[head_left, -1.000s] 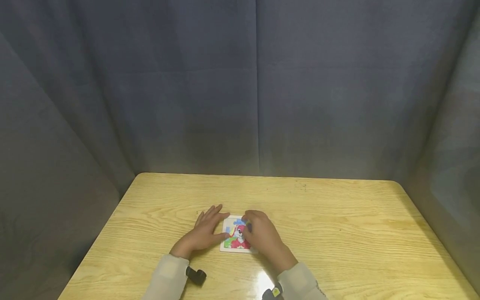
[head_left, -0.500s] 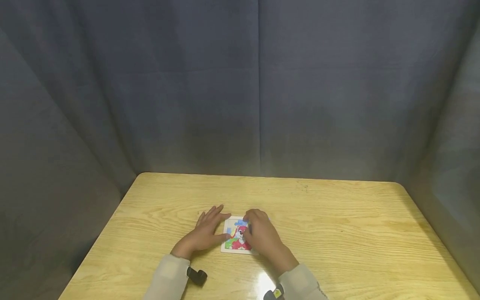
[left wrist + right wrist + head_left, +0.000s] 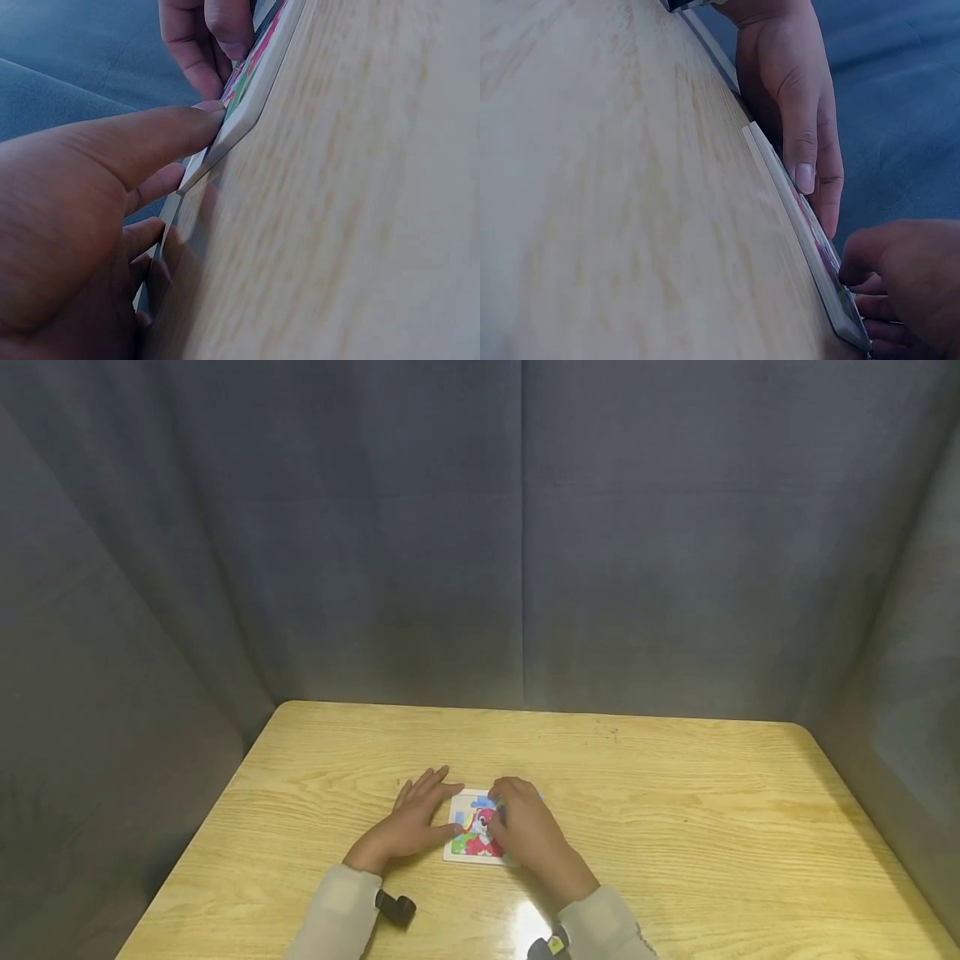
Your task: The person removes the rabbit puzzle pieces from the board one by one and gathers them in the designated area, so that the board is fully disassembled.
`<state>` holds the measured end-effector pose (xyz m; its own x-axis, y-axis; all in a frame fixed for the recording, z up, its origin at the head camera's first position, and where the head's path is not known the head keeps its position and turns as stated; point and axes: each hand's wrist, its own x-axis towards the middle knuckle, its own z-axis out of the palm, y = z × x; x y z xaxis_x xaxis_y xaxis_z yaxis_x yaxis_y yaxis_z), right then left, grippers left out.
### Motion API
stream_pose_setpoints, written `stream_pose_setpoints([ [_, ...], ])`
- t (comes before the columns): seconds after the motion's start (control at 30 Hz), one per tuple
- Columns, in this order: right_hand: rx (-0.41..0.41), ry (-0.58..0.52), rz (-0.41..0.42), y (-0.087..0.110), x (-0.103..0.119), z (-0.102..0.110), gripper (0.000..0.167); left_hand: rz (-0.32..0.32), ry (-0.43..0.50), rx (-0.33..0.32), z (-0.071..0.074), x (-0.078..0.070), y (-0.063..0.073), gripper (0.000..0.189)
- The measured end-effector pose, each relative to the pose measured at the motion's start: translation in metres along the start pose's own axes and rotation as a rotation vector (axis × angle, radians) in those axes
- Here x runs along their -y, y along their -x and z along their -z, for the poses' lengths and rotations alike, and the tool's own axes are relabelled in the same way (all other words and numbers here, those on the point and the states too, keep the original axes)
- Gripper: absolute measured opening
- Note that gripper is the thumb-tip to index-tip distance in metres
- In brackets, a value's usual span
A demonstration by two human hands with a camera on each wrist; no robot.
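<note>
1. The right hand (image 3: 525, 822) is bending its fingers and thumb down onto the right side of a picture puzzle (image 3: 472, 845), the tips lying near each other; whether they are pinching a piece I cannot tell.
2. The puzzle is lying flat between the two hands, its pale frame (image 3: 480, 860) showing along the side nearest the person.
3. Left of the right thumb, the picture is showing a red-and-white cartoon animal with green below it; blue pieces and a pale patch are showing toward the far left. Any small lettering there is too blurred to read.
4. The left hand (image 3: 411, 825) is holding its thumb well apart from its forefinger, the thumb resting on the frame's left edge and the forefinger reaching its far left corner; the other fingers are fanning out beyond.
5. Behind each hand, a black wrist device (image 3: 396, 910) is sitting at a pale sleeve (image 3: 337, 902); the right one is carrying a yellow patch (image 3: 556, 945), too small to read.
6. Under both hands, a wood-grain table (image 3: 675, 827) is spreading outward, a bright glare lying between the wrists.
7. Beyond the hands and table, dark curtains (image 3: 360, 568) are hanging.
</note>
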<state>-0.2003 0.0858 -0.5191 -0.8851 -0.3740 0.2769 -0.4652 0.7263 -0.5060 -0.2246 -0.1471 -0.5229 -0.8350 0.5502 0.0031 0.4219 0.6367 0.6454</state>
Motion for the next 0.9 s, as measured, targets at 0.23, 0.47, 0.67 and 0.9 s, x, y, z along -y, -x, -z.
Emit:
stream_pose_setpoints([
  [0.23,0.01,0.02,-0.011,-0.0006,-0.0003,-0.0023,0.029,0.01,-0.008,0.008,-0.0007,0.0013,0.0009,0.062],
  [0.47,0.026,-0.018,-0.005,-0.0018,-0.0009,-0.0004,0.028,0.004,-0.014,0.003,-0.0007,0.0025,0.0013,0.062],
  [0.67,0.035,-0.01,0.016,-0.0024,-0.0019,0.0029,0.027,0.003,-0.024,0.01,-0.0004,0.0026,0.0002,0.063],
  [0.9,0.034,-0.004,0.018,-0.0021,-0.0028,0.0047,0.028,-0.001,-0.018,0.019,-0.0008,0.0035,-0.0015,0.063],
])
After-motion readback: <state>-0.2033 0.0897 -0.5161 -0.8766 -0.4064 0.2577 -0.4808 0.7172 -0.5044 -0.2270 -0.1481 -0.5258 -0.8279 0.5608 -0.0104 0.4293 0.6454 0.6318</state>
